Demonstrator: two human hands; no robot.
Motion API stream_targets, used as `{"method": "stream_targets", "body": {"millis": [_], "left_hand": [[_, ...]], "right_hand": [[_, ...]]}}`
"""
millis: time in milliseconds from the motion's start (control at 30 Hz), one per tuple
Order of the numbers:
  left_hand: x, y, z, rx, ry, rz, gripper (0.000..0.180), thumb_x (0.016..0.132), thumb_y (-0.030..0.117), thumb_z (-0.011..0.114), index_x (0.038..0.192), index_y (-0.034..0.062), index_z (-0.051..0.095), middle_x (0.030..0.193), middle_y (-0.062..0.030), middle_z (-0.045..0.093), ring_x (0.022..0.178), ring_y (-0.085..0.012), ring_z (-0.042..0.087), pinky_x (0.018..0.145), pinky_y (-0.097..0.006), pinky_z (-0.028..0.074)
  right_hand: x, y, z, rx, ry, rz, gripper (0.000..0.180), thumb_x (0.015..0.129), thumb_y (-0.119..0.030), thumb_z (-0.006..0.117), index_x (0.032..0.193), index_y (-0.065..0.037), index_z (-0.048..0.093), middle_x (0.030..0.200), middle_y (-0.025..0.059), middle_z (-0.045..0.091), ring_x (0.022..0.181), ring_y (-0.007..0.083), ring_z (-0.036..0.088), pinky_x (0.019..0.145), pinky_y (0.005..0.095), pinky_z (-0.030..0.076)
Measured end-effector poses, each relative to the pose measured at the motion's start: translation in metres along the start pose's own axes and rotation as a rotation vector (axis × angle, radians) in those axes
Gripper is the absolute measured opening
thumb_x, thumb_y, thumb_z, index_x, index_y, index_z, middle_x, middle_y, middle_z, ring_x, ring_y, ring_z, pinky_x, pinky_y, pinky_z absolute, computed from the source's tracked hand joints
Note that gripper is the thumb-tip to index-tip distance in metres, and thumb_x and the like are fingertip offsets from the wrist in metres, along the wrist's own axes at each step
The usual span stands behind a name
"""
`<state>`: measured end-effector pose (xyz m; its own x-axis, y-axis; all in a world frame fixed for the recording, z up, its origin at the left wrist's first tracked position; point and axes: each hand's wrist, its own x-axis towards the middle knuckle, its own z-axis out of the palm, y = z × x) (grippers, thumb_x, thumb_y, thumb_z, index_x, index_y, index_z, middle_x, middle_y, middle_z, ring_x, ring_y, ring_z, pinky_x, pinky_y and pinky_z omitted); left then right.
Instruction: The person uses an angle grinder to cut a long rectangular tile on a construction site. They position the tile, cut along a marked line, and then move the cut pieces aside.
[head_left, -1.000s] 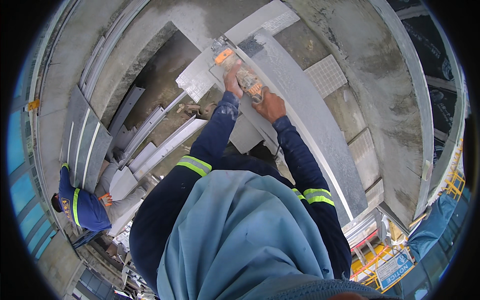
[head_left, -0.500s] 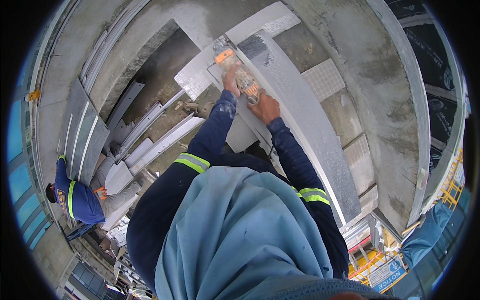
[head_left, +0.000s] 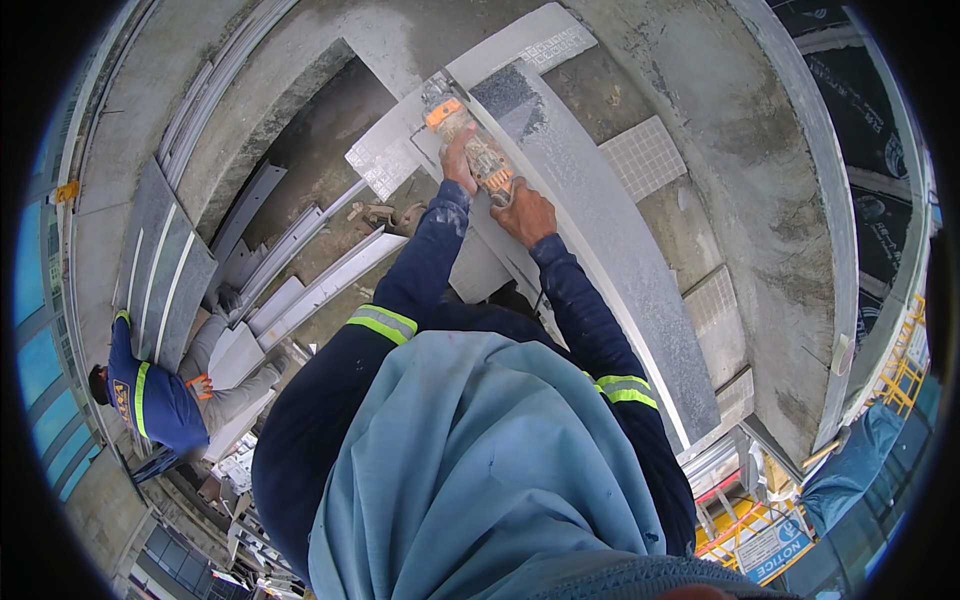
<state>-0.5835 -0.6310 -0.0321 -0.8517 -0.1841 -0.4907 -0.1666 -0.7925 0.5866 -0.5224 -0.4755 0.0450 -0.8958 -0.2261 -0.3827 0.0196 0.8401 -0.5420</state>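
Both hands w/ fingers clamped on the orange grinder (head_left: 468, 143), left hand (head_left: 458, 160) near its head, right hand (head_left: 524, 213) at the rear, now further up the grey stone slab (head_left: 610, 240) vs. 1 s ago, so the cut's advancing.

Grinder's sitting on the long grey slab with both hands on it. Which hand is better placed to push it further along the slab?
Right. The right hand grips the rear of the grinder, behind it along the grey slab, so it can likely push forward. The left hand sits further forward on the body, better suited to steadying.
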Motion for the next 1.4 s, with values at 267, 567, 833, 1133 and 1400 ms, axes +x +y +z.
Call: {"method": "stream_targets", "body": {"millis": [267, 567, 833, 1133, 1400], "left_hand": [[0.004, 0.003, 0.001, 0.025, 0.003, 0.022, 0.042, 0.085, 0.03, 0.074, 0.109, 0.0015, 0.055, 0.087, -0.0162, 0.065, 0.076, -0.0327, 0.071, 0.069, -0.047, 0.061], [0.009, 0.003, 0.004, 0.011, 0.056, -0.043, 0.041, 0.085, 0.029, 0.072, 0.112, 0.005, 0.052, 0.088, -0.0162, 0.063, 0.079, -0.0336, 0.069, 0.072, -0.049, 0.06], [-0.005, 0.0, 0.009, -0.017, 0.058, -0.032, 0.041, 0.083, 0.023, 0.074, 0.116, 0.0023, 0.058, 0.093, -0.0101, 0.064, 0.076, -0.0277, 0.069, 0.067, -0.043, 0.06], [-0.011, 0.013, 0.023, 0.095, 0.062, 0.027, 0.035, 0.086, 0.028, 0.071, 0.108, 0.0049, 0.057, 0.091, -0.0108, 0.061, 0.076, -0.0267, 0.066, 0.07, -0.044, 0.059], [-0.017, 0.009, 0.026, 0.077, 0.096, -0.024, 0.038, 0.085, 0.029, 0.072, 0.109, 0.0045, 0.054, 0.087, -0.0123, 0.06, 0.076, -0.0294, 0.066, 0.07, -0.047, 0.059]], "right_hand": [[0.004, -0.007, -0.009, -0.009, -0.031, 0.016, 0.055, 0.074, -0.033, 0.078, 0.11, 0.003, 0.056, 0.09, 0.026, 0.071, 0.087, 0.0413, 0.071, 0.079, 0.0486, 0.057], [0.003, -0.009, -0.016, 0.017, -0.061, 0.043, 0.053, 0.076, -0.033, 0.077, 0.111, 0.003, 0.057, 0.098, 0.0262, 0.071, 0.093, 0.0411, 0.071, 0.084, 0.0483, 0.056], [-0.003, -0.001, -0.014, 0.034, -0.095, 0.054, 0.054, 0.076, -0.032, 0.077, 0.111, 0.003, 0.055, 0.098, 0.0279, 0.071, 0.095, 0.0428, 0.07, 0.085, 0.0492, 0.055], [0.0, -0.008, -0.014, 0.079, -0.07, 0.052, 0.052, 0.077, -0.031, 0.075, 0.112, 0.003, 0.057, 0.096, 0.0281, 0.071, 0.096, 0.0419, 0.07, 0.087, 0.0488, 0.055], [-0.009, -0.006, -0.015, 0.108, -0.087, 0.064, 0.052, 0.077, -0.03, 0.074, 0.114, 0.003, 0.056, 0.096, 0.0276, 0.07, 0.096, 0.0416, 0.07, 0.086, 0.049, 0.054]]}}
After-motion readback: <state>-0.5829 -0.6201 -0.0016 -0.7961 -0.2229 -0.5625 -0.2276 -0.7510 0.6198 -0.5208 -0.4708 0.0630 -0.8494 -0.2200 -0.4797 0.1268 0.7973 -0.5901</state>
